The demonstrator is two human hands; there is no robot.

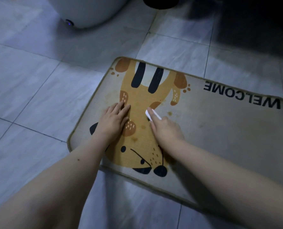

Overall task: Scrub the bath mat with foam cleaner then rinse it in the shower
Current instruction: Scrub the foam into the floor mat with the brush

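Note:
A beige bath mat (pixel 220 138) lies flat on the tiled floor, printed with an orange cartoon dog and the word WELCOME, with brownish stains near its middle. My left hand (pixel 113 120) presses flat on the mat's left part, fingers straight. My right hand (pixel 166 129) grips a small white brush (pixel 151 114), whose head sticks out past my fingers and touches the mat beside the orange figure. No foam cleaner container is in view.
Grey floor tiles (pixel 38 90) surround the mat. A white rounded toilet base (pixel 87 12) with a small blue light stands at the upper left. A dark round object (pixel 160 2) sits at the top edge, and the upper right lies in deep shadow.

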